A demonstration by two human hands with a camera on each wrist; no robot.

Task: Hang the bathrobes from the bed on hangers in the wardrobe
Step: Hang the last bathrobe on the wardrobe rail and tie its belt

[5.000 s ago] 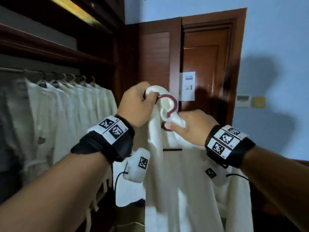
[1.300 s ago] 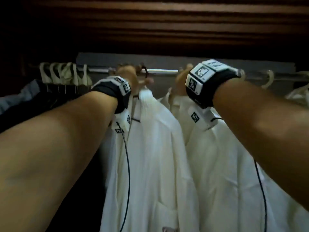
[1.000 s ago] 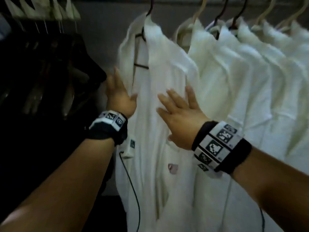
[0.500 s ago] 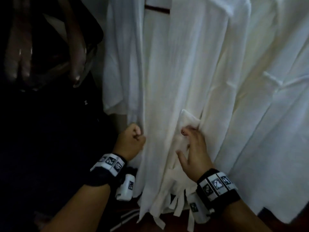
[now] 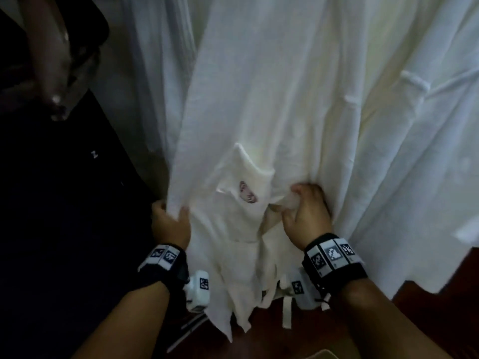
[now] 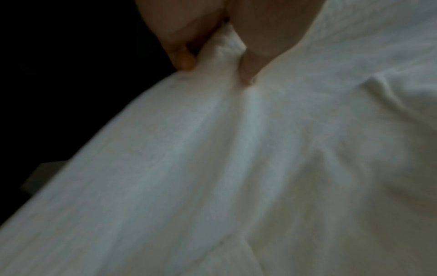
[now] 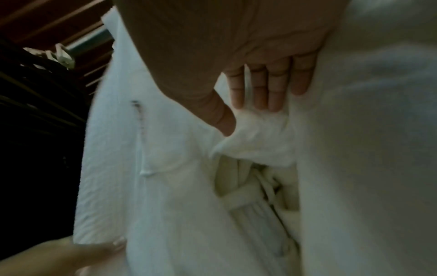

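A white bathrobe [image 5: 248, 104] hangs in the wardrobe; its hanger is out of view above. It has a front pocket with a small pink emblem [image 5: 247, 192]. My left hand [image 5: 169, 224] grips the robe's left front edge low down, and the left wrist view shows the bathrobe [image 6: 236, 168] pinched between thumb and fingers [image 6: 182, 59]. My right hand [image 5: 305, 211] clutches a bunched fold just right of the pocket; in the right wrist view the fingers [image 7: 260, 87] curl round the crumpled cloth [image 7: 257, 134]. Belt ends [image 5: 286, 312] dangle below.
Several other white robes [image 5: 404, 125] hang close on the right. Dark garments [image 5: 51, 164] hang on the left. The wardrobe's reddish wooden floor [image 5: 427, 314] shows at the bottom right. The rail [image 7: 94, 40] shows high in the right wrist view.
After hooking the hanger on the rail, both hands slid down the robe's front. In the last half second the right hand went from touching the pocket to clutching a fold; the left took the edge.
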